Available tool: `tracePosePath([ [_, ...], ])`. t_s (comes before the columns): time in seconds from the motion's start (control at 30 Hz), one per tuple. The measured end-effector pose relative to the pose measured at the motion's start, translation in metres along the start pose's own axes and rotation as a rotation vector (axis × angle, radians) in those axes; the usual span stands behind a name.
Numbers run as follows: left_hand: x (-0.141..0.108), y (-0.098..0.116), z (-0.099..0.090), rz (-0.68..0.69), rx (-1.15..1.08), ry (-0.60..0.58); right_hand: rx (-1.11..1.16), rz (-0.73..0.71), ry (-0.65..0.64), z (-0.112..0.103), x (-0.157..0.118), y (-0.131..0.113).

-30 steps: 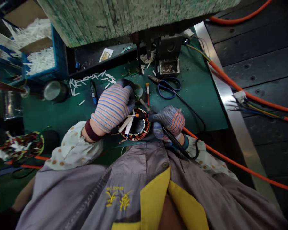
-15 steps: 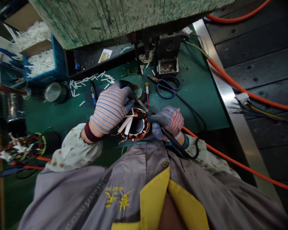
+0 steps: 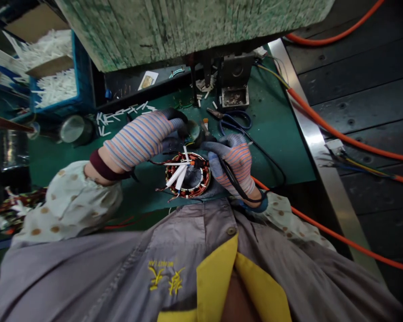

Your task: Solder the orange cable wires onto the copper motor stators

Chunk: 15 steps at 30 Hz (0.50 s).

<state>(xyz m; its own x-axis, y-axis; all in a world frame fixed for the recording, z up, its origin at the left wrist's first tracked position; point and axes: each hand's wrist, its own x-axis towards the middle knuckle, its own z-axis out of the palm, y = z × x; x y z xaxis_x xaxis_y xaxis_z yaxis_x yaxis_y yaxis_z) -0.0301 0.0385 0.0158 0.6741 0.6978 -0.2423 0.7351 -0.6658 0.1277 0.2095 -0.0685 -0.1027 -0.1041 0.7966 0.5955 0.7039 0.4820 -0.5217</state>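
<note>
Filling the blue bin [image 3: 84,89], white tubes [image 3: 58,87], well apart from left hand [image 3: 143,136].

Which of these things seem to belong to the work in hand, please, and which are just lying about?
Probably in use:
- wire coil, between the hands
- white sleeves on it
- black cable, at the right hand

Apparently lying about:
- scissors
- small brush
- metal cup
- loose white tubes
</note>
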Motion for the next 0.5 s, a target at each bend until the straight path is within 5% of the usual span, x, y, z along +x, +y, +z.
tracePosePath([
  [0.17, 0.002, -0.009, 0.008, 0.034, -0.213, 0.042, -0.044, 0.043, -0.166, 0.007, 0.015, 0.001],
  [0.5, -0.006, 0.015, 0.033, -0.187, -0.37, 0.298, -0.086, -0.031, -0.132, 0.007, 0.027, 0.004],
])
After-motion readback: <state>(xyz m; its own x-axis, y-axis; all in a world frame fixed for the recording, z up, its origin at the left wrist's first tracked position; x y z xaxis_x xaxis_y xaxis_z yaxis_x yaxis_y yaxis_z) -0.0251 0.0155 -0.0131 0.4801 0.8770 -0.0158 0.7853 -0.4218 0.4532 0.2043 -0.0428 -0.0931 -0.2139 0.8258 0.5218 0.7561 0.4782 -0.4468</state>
